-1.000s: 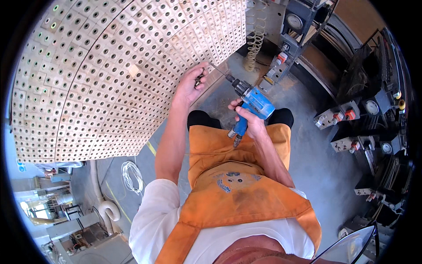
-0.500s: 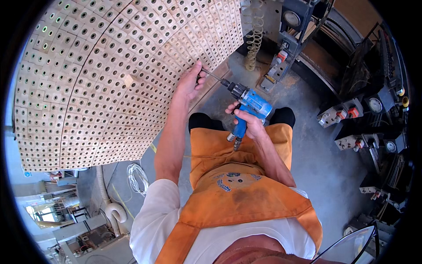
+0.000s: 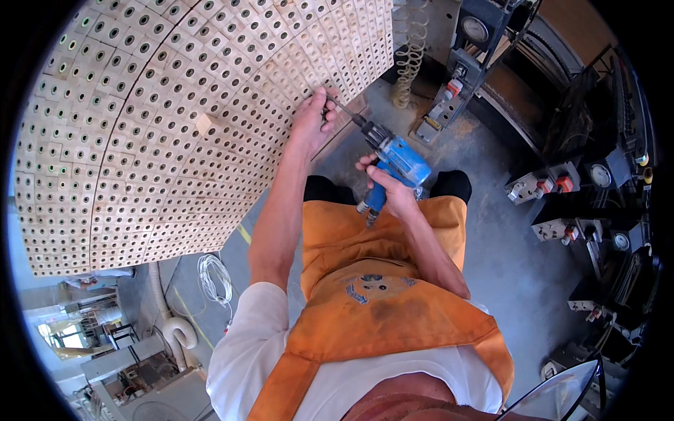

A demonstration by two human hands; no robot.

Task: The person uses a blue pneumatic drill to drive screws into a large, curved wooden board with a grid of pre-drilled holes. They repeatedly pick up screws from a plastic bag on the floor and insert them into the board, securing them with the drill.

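My right hand (image 3: 394, 191) grips the handle of a blue power drill (image 3: 406, 161), which has a long thin bit in its dark chuck. The bit points up and left, toward the panel. My left hand (image 3: 311, 125) is closed near the bit's tip, in front of the panel; a small dark thing shows at its fingers, too small to make out. Before me stands a large curved wooden panel (image 3: 179, 165) made of small blocks with rows of holes. Many holes have dark-ringed inserts; those near my left hand look plain and pale. A small wooden block (image 3: 206, 124) sticks out from the panel.
A coiled air hose (image 3: 406, 70) hangs right of the panel. Machines with gauges and red switches (image 3: 563, 184) line the right side. A coil of white cable (image 3: 213, 281) and a flexible duct (image 3: 181, 333) lie at lower left on the grey floor (image 3: 491, 238).
My left hand has moved slightly up and right along the panel. The drill has shifted a little up and left in my right hand. The view has tilted slightly.
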